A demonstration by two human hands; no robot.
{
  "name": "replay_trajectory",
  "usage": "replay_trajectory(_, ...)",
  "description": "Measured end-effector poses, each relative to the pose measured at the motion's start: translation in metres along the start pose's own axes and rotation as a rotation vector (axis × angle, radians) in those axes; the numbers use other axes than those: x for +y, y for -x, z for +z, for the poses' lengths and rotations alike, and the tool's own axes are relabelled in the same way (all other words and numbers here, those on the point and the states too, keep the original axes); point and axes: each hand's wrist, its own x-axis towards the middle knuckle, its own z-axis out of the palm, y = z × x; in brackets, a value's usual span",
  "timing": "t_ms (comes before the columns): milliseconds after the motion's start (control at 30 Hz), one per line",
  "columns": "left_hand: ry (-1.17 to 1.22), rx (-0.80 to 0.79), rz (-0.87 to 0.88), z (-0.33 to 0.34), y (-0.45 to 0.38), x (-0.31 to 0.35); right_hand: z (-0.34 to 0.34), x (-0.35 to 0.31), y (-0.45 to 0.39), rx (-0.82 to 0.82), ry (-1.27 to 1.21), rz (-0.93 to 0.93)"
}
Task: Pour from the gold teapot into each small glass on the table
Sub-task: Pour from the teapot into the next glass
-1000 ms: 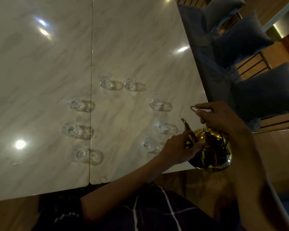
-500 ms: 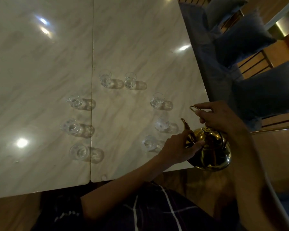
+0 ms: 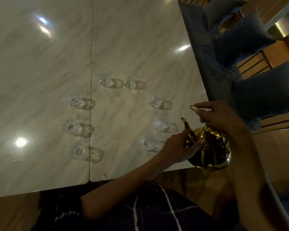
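Observation:
The gold teapot (image 3: 212,147) stands at the table's near right corner, spout pointing up-left. My left hand (image 3: 177,147) grips it at the base of the spout. My right hand (image 3: 220,117) hovers just above the lid, fingers pinched on a thin gold loop (image 3: 193,107). Several small clear glasses stand in a ring on the marble table (image 3: 132,39); the nearest glass (image 3: 148,142) is just left of my left hand, with another glass (image 3: 160,124) and a third glass (image 3: 156,100) behind it. What the loop belongs to is unclear.
More glasses stand at the back (image 3: 104,77) and on the left side (image 3: 68,125). A seam (image 3: 91,97) runs down the tabletop. Grey cushioned chairs (image 3: 240,39) line the table's right edge. My lap in dark checked cloth (image 3: 148,205) is below the near edge.

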Motion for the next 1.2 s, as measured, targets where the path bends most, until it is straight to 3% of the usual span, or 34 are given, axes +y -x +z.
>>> replay_trajectory(1200,-0.017,0.001,-0.033,0.0027,0.0041,-0.0042,0.0050,0.0079,0.0005,-0.004,-0.021,-0.037)
